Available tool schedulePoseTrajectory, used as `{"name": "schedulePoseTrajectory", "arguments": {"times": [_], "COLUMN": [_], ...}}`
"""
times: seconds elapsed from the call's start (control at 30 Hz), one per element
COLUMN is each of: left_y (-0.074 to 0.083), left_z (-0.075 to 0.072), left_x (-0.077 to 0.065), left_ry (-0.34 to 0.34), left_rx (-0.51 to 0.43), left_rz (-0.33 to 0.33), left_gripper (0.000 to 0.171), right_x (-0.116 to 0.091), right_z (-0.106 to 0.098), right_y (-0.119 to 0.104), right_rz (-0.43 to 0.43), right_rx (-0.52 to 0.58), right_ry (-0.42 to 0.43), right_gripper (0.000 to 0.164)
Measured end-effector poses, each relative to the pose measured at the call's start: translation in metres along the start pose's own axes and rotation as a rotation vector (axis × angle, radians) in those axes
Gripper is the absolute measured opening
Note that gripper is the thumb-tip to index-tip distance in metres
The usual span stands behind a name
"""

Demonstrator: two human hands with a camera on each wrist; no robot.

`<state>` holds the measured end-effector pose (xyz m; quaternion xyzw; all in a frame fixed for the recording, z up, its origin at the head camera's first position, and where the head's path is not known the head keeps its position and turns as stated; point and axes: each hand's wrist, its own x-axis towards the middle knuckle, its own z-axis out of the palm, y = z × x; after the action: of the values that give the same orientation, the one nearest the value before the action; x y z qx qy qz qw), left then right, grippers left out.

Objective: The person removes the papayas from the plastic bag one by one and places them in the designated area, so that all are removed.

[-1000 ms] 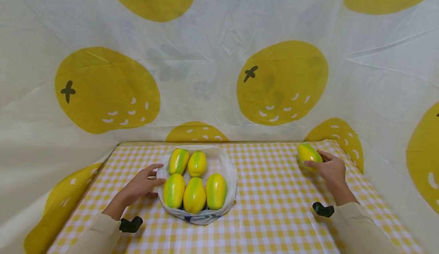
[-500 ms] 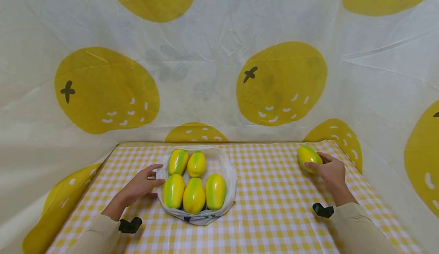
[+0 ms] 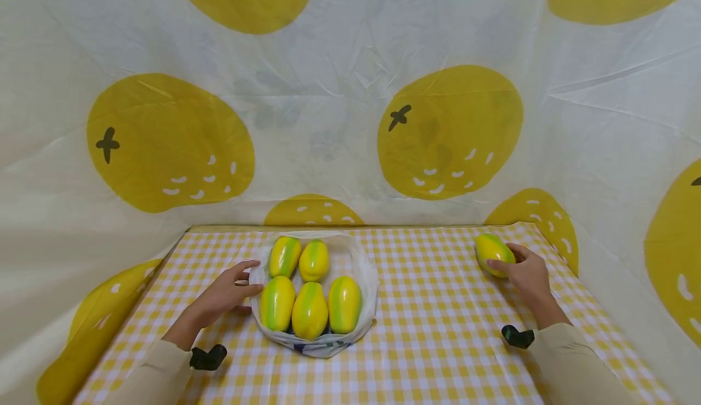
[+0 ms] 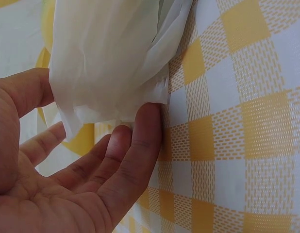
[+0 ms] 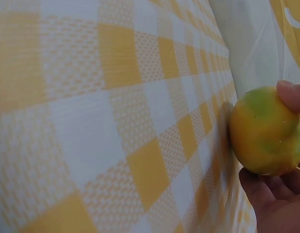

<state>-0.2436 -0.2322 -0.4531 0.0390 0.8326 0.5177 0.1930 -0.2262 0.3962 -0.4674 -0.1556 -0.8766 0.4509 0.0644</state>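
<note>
Grips yellow-green fruit (image 3: 491,253) left of palm in nearer, half-curled right hand (image 3: 528,276), with long axis slanting away leftward, possibly touching tablecloth (image 3: 438,308); rests loosely spread left hand (image 3: 223,294) against white bag (image 3: 370,283), well leftward.

A yellow-and-white checked cloth (image 3: 432,326) covered the table (image 3: 224,229). Left of the middle, close to the far edge, an open whitish bag (image 3: 368,265) sat on it, mouth upward. Near the far right corner, a yellow-green fruit (image 3: 490,252) was against or just above the surface.
</note>
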Motion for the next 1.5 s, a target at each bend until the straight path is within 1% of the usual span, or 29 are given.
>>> {"name": "schedulePoseTrajectory", "arguments": {"times": [0.13, 0.33, 0.53, 0.67, 0.8, 0.87, 0.93, 1.07, 1.23, 1.37, 1.5], "left_y": [0.0, 0.0, -0.003, -0.003, -0.002, -0.003, -0.003, -0.005, -0.005, -0.004, -0.004], "left_z": [-0.001, -0.001, 0.0, 0.0, 0.001, 0.001, 0.0, 0.0, -0.001, -0.001, -0.001], "left_x": [0.001, 0.001, 0.0, 0.001, 0.001, 0.0, 0.0, 0.0, 0.002, 0.002, 0.002], "left_ry": [0.005, 0.012, 0.014, 0.01, 0.005, 0.006, 0.008, 0.008, 0.002, 0.001, 0.0], "left_rx": [0.008, 0.022, 0.017, 0.013, 0.011, 0.015, 0.021, 0.023, 0.024, 0.023, 0.027], "left_rz": [0.001, -0.008, -0.01, -0.001, 0.003, 0.001, 0.002, 0.002, 0.005, 0.005, 0.006], "left_gripper": [0.077, 0.078, 0.076, 0.077, 0.077, 0.077, 0.077, 0.077, 0.077, 0.077, 0.078], "right_x": [-0.001, -0.002, -0.003, -0.004, -0.006, -0.007, -0.01, -0.017, -0.026, -0.033, -0.04], "right_z": [-0.002, -0.003, -0.005, -0.01, -0.015, -0.017, -0.016, -0.01, 0.002, 0.01, 0.015], "right_y": [0.001, 0.003, 0.003, -0.002, -0.014, -0.024, -0.033, -0.049, -0.064, -0.074, -0.081], "right_rz": [-0.029, -0.025, -0.043, -0.054, -0.075, -0.095, -0.125, -0.167, -0.187, -0.222, -0.245], "right_rx": [-0.03, -0.028, -0.038, -0.068, -0.077, -0.073, -0.059, -0.025, 0.023, 0.027, 0.059], "right_ry": [-0.043, -0.101, -0.097, -0.05, 0.046, 0.077, 0.088, 0.078, 0.041, 0.016, -0.022], "right_gripper": [0.088, 0.097, 0.102, 0.104, 0.1, 0.098, 0.097, 0.096, 0.095, 0.092, 0.091]}}
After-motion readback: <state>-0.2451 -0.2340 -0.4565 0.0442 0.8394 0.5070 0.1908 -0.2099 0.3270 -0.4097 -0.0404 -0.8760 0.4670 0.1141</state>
